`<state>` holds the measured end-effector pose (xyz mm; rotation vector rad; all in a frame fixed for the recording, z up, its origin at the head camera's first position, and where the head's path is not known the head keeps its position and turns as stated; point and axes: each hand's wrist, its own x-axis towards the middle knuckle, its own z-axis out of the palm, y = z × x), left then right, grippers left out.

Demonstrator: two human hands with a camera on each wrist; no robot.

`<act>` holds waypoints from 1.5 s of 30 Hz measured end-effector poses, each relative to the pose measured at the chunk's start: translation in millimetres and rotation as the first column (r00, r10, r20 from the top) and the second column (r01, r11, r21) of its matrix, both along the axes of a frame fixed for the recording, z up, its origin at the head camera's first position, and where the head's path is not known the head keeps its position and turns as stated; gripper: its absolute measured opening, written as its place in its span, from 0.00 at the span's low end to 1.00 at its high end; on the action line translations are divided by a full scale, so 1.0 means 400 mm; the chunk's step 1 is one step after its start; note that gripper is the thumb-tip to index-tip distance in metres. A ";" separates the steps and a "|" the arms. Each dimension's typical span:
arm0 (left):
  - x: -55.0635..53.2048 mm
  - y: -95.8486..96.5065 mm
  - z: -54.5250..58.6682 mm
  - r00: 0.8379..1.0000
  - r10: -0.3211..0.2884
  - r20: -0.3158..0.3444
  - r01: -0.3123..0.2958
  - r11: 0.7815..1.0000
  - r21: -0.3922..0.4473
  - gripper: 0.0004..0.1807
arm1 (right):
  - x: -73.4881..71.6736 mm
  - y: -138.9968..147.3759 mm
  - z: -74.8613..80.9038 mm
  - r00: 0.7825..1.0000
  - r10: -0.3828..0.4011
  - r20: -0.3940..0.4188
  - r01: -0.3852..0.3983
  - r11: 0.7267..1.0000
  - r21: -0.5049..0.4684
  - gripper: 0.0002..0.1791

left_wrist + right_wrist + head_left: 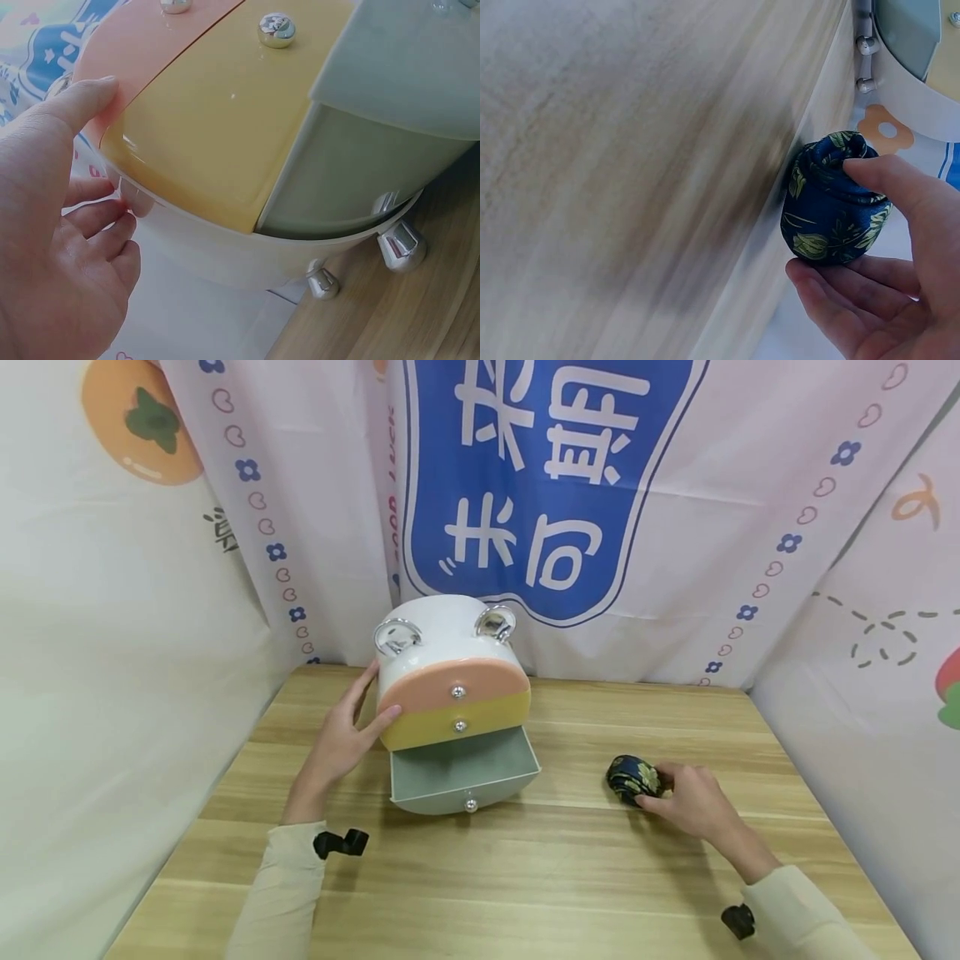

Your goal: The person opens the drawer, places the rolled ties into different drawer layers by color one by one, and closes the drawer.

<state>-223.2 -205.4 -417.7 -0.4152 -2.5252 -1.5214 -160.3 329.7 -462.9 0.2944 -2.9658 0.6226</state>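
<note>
A small storage box (442, 618) with a rounded white body stands at the back of the table. Its orange drawer (438, 683) and yellow drawer (450, 720) are closed, while the grey-green bottom drawer (427, 797) is pulled out and shows no contents. My left hand (341, 739) holds the box's left side, thumb on the front edge by the orange drawer and fingers against the side wall (187, 232). To the right, my right hand (697, 797) grips a rolled-up navy necktie (633, 779) with yellow-green flowers, its thumb on the roll's upper rim (847, 199).
The wooden table (585, 877) runs back to a printed curtain (675, 568), with white cloth walls on both sides. Silver ball knobs (471, 805) stick out from the drawers. Silver feet (403, 246) carry the box, and two silver loops (495, 623) rise from its top.
</note>
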 end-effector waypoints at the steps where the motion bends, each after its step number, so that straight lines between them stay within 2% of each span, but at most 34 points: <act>1: -0.001 0.000 0.000 1.000 -0.002 -0.003 0.002 1.000 -0.003 0.47 | 0.000 -0.001 0.002 1.000 -0.003 -0.001 0.003 1.000 -0.002 0.32; 9: 0.000 -0.003 0.001 1.000 -0.002 -0.006 0.002 1.000 -0.013 0.47 | -0.007 -0.012 0.032 1.000 -0.009 0.014 0.009 1.000 -0.010 0.31; 17: 0.007 -0.004 0.006 1.000 -0.010 -0.018 0.010 1.000 -0.007 0.47 | -0.023 -0.040 0.073 0.998 0.056 -0.012 -0.056 0.998 0.003 0.14; 30: 0.000 0.001 -0.001 1.000 0.001 -0.013 -0.001 1.000 -0.019 0.46 | -0.055 -0.098 0.131 0.989 0.141 -0.033 -0.139 0.989 0.056 0.16; 45: 0.010 0.001 0.003 1.000 0.013 -0.003 -0.013 1.000 -0.020 0.47 | -0.092 -0.222 0.218 0.960 0.278 -0.044 -0.271 0.956 0.116 0.19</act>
